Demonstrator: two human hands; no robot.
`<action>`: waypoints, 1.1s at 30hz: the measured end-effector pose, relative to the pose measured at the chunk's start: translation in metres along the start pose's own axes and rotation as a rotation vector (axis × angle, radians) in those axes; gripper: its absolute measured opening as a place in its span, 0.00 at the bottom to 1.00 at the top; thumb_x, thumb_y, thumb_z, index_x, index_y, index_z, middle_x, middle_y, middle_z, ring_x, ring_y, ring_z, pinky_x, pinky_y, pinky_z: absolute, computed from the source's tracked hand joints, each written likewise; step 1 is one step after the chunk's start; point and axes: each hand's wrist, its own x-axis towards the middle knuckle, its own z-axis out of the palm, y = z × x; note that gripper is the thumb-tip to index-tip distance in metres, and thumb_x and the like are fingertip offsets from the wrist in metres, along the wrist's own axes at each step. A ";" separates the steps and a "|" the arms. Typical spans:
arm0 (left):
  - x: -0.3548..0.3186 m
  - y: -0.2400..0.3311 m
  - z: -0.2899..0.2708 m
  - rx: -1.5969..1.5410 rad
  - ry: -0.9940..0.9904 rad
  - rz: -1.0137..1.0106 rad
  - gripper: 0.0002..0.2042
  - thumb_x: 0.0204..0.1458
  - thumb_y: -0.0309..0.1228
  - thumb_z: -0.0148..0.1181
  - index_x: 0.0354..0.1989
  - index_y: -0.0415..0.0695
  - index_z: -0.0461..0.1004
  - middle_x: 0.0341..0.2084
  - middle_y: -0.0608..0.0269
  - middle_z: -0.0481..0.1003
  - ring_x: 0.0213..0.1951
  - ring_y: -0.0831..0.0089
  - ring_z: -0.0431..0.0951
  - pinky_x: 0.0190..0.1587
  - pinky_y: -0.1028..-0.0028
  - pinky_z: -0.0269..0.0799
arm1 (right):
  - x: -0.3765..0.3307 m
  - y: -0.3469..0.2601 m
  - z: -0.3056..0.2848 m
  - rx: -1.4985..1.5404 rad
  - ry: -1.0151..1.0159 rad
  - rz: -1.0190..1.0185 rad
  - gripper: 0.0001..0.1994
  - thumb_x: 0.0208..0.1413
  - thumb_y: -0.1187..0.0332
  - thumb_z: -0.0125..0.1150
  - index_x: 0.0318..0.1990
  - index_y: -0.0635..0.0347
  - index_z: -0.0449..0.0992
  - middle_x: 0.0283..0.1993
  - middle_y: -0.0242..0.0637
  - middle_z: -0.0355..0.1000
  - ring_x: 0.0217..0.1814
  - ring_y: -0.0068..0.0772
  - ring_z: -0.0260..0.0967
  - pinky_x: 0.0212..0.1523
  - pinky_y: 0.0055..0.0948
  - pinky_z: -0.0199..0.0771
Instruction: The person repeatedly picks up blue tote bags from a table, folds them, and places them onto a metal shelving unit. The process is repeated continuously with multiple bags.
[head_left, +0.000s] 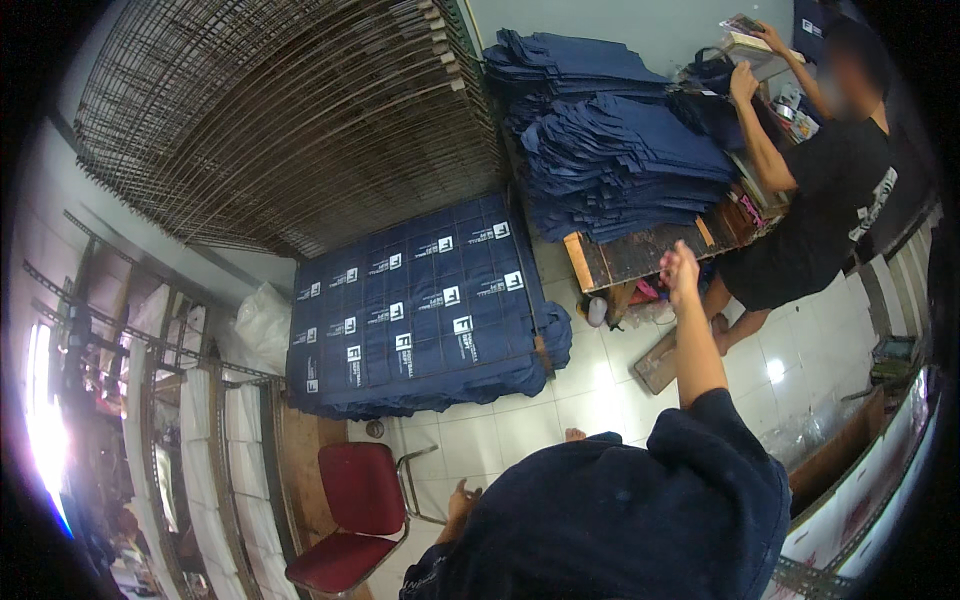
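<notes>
My right hand (680,270) reaches forward over the front of a dark wooden table (640,258). Its fingers are loosely bent and apart, and I see nothing in them. Just beyond it, tall stacks of navy blue cloth pieces (625,165) lie on that table. My left hand (463,500) is low beside my body, partly hidden by my dark shirt. It looks open and holds nothing I can see. Nearest to it stands a red chair (362,487) with metal armrests. Ahead, navy cloth pieces with white prints (425,270) lie spread in rows under a wire grid.
Many wire rack frames (290,110) tilt up above the printed cloth. At the right, a co-worker (830,170) in dark clothes handles something at the table's far end. Metal shelving (185,420) lines the left. A wooden stool (655,365) stands on the tiled floor near the table.
</notes>
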 end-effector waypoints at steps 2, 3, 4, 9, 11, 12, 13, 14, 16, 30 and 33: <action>-0.003 0.043 -0.011 -0.088 0.104 0.064 0.33 0.48 0.47 0.59 0.58 0.38 0.60 0.33 0.53 0.78 0.35 0.59 0.79 0.38 0.65 0.73 | 0.039 -0.035 0.017 0.188 0.027 -0.036 0.26 0.51 0.44 0.56 0.52 0.49 0.65 0.40 0.33 0.69 0.38 0.26 0.69 0.35 0.27 0.68; -0.003 0.059 -0.014 -0.132 0.159 0.102 0.34 0.48 0.47 0.59 0.58 0.38 0.60 0.32 0.54 0.78 0.34 0.61 0.79 0.37 0.66 0.73 | 0.062 -0.050 0.025 0.288 0.005 -0.096 0.33 0.53 0.42 0.53 0.58 0.55 0.59 0.49 0.44 0.67 0.48 0.37 0.68 0.45 0.34 0.69; -0.006 0.070 -0.016 -0.144 0.148 0.089 0.34 0.48 0.47 0.60 0.58 0.39 0.60 0.32 0.54 0.78 0.33 0.62 0.80 0.37 0.66 0.73 | 0.069 -0.070 0.043 0.397 -0.020 -0.137 0.37 0.55 0.42 0.50 0.62 0.60 0.51 0.57 0.53 0.61 0.57 0.47 0.63 0.57 0.41 0.63; -0.005 0.057 -0.018 -0.146 0.122 0.147 0.34 0.47 0.48 0.61 0.58 0.39 0.60 0.32 0.55 0.78 0.31 0.63 0.80 0.36 0.67 0.74 | 0.121 -0.120 0.105 0.917 -0.151 -0.126 0.46 0.53 0.34 0.39 0.67 0.58 0.34 0.67 0.64 0.41 0.68 0.61 0.45 0.65 0.49 0.51; -0.012 0.052 -0.014 -0.058 0.174 0.100 0.34 0.47 0.48 0.61 0.57 0.39 0.61 0.33 0.55 0.78 0.34 0.62 0.80 0.38 0.68 0.73 | 0.123 -0.133 0.128 1.023 -0.140 -0.032 0.48 0.51 0.31 0.37 0.67 0.55 0.29 0.68 0.59 0.38 0.70 0.59 0.41 0.66 0.52 0.48; -0.018 0.048 -0.013 -0.041 0.185 0.055 0.34 0.47 0.48 0.61 0.57 0.39 0.61 0.33 0.55 0.78 0.35 0.62 0.79 0.39 0.67 0.73 | 0.118 -0.140 0.143 1.070 -0.134 0.022 0.49 0.50 0.30 0.36 0.68 0.54 0.26 0.69 0.57 0.37 0.71 0.58 0.39 0.66 0.53 0.46; -0.028 0.044 -0.013 -0.028 0.198 0.005 0.33 0.47 0.48 0.61 0.57 0.39 0.61 0.33 0.55 0.78 0.35 0.62 0.79 0.39 0.67 0.73 | 0.107 -0.148 0.162 1.089 -0.042 0.082 0.48 0.49 0.30 0.39 0.68 0.51 0.33 0.70 0.52 0.38 0.71 0.56 0.39 0.67 0.54 0.42; -0.038 0.040 -0.014 -0.141 0.160 -0.105 0.33 0.46 0.48 0.61 0.57 0.39 0.62 0.33 0.52 0.78 0.38 0.58 0.78 0.42 0.65 0.72 | 0.115 -0.142 0.173 0.962 -0.128 0.099 0.44 0.51 0.33 0.41 0.67 0.52 0.40 0.69 0.51 0.41 0.70 0.55 0.42 0.66 0.55 0.42; -0.052 0.014 -0.004 -0.056 0.246 -0.177 0.34 0.46 0.48 0.61 0.57 0.39 0.62 0.33 0.50 0.77 0.38 0.55 0.78 0.42 0.63 0.71 | 0.142 -0.122 0.197 0.748 -0.209 0.184 0.31 0.54 0.46 0.51 0.59 0.57 0.60 0.63 0.48 0.54 0.65 0.49 0.51 0.64 0.55 0.48; -0.054 0.116 -0.049 -0.798 0.458 -0.180 0.32 0.49 0.54 0.56 0.57 0.43 0.64 0.40 0.52 0.75 0.40 0.62 0.76 0.44 0.65 0.70 | -0.033 -0.172 0.285 0.261 -0.225 -0.638 0.09 0.55 0.79 0.49 0.40 0.77 0.59 0.40 0.51 0.64 0.37 0.41 0.70 0.38 0.36 0.76; -0.064 0.166 -0.095 -1.240 0.130 -0.021 0.39 0.49 0.64 0.46 0.62 0.46 0.58 0.52 0.52 0.67 0.50 0.61 0.70 0.50 0.59 0.66 | -0.123 -0.138 0.315 0.271 -0.497 -0.515 0.16 0.51 0.76 0.54 0.46 0.72 0.60 0.31 0.39 0.60 0.33 0.31 0.64 0.35 0.29 0.67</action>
